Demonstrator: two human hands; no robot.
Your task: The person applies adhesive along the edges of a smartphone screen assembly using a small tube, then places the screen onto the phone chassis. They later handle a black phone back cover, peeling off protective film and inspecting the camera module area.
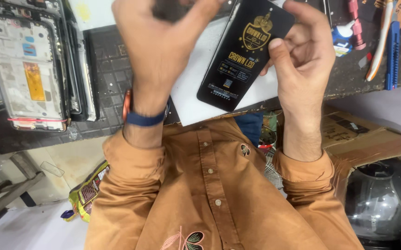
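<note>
My right hand [302, 55] grips a black rectangular phone display panel [242, 55] with gold print on its face, thumb on the front near the right edge, tilted above a white sheet [189, 95] on the bench. Raised to the left of the panel is my left hand [159, 41], a blue-strapped watch [141, 116] on its wrist. Its fingers curl together at the top edge of the view around something dark and blurred, and I cannot make out what that is.
Opened phone frames [27, 69] are stacked at the left on a dark grid mat [108, 69]. A blue utility knife [391, 51] and a pink tool [357, 23] lie at the right. Below the bench are a cardboard box [362, 134], a yellow packet [87, 192] and a dark glossy dome [376, 199].
</note>
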